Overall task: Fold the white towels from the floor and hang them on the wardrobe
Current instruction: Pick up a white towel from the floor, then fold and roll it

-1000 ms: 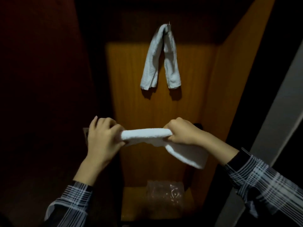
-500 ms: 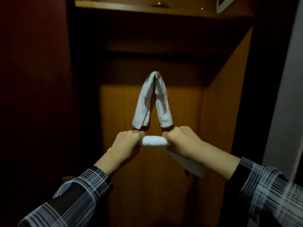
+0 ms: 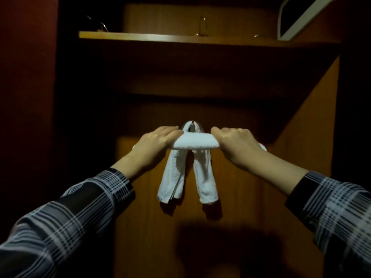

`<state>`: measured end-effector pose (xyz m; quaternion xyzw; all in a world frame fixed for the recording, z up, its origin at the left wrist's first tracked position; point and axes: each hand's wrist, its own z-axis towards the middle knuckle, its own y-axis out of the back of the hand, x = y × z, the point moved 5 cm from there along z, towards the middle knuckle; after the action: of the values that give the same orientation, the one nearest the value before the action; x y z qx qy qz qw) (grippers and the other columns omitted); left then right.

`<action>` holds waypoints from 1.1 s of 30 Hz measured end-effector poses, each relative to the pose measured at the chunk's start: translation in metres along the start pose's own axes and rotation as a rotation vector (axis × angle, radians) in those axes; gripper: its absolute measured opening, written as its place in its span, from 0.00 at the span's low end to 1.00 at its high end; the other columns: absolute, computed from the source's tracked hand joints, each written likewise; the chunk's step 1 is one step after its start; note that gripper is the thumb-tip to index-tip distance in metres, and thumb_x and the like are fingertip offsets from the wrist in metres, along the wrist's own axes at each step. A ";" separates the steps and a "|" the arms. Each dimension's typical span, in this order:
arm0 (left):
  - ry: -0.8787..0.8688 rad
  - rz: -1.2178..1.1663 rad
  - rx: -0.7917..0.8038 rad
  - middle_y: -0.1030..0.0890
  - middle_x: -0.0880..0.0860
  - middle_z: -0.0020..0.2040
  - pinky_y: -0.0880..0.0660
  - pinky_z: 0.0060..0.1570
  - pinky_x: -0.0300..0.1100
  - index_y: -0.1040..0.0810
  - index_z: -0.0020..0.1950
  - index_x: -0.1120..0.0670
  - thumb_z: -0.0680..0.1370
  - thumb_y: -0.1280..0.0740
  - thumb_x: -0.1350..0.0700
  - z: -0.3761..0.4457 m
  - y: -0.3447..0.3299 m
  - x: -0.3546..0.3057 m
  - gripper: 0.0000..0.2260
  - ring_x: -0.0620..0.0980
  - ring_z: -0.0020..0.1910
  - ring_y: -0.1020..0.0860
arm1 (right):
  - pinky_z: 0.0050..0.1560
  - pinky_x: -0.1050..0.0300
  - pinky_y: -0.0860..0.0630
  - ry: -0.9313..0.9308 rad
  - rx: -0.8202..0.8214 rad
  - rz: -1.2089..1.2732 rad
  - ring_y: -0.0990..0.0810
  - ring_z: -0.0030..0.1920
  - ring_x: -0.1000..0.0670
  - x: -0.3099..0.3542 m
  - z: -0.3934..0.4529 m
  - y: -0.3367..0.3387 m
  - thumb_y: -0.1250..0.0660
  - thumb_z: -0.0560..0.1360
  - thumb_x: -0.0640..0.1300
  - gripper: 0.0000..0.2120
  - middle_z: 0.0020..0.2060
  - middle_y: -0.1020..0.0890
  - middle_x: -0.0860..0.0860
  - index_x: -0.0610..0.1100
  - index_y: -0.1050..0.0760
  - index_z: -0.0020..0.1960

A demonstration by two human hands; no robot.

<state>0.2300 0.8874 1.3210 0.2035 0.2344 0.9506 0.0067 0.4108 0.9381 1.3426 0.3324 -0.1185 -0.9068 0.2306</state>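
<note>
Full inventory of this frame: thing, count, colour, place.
hung towel: 1, white, draped over the hook, two ends hanging down
folded towel: 1, white, held level just below the hook, in front of the hung towel
hook: 1, metal, on the wardrobe back panel
wardrobe: 1, brown wood, fills the view
shelf: 1, wood, top of wardrobe
left hand: grips the folded towel's left end
right hand: grips its right end
sleeves: 2, dark plaid

Bedroom, wooden wardrobe [image 3: 230, 177], shelf [image 3: 180, 38]
</note>
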 end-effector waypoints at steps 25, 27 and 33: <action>0.188 -0.214 0.138 0.25 0.46 0.67 0.26 0.59 0.48 0.35 0.73 0.44 0.79 0.38 0.58 0.104 -0.176 0.120 0.23 0.48 0.63 0.26 | 0.42 0.53 0.33 -0.114 0.233 0.000 0.22 0.57 0.42 -0.069 0.118 -0.209 0.42 0.77 0.35 0.20 0.58 0.23 0.46 0.43 0.37 0.67; 0.194 -0.296 0.100 0.25 0.45 0.67 0.25 0.57 0.44 0.35 0.73 0.43 0.79 0.39 0.59 0.101 -0.178 0.114 0.24 0.46 0.63 0.25 | 0.41 0.55 0.34 -0.145 0.213 0.043 0.21 0.56 0.43 -0.065 0.114 -0.213 0.42 0.77 0.36 0.19 0.57 0.23 0.47 0.44 0.37 0.68; 0.209 -0.171 0.099 0.38 0.48 0.76 0.36 0.68 0.41 0.45 0.78 0.46 0.81 0.42 0.62 0.089 -0.171 0.109 0.27 0.48 0.73 0.36 | 0.23 0.59 0.34 -0.132 0.000 -0.113 0.19 0.30 0.45 -0.054 0.111 -0.190 0.27 0.59 0.37 0.20 0.34 0.20 0.45 0.38 0.21 0.51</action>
<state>0.1502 1.0909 1.3578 0.0827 0.2972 0.9497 0.0533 0.3099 1.1369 1.3856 0.2778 -0.1144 -0.9384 0.1707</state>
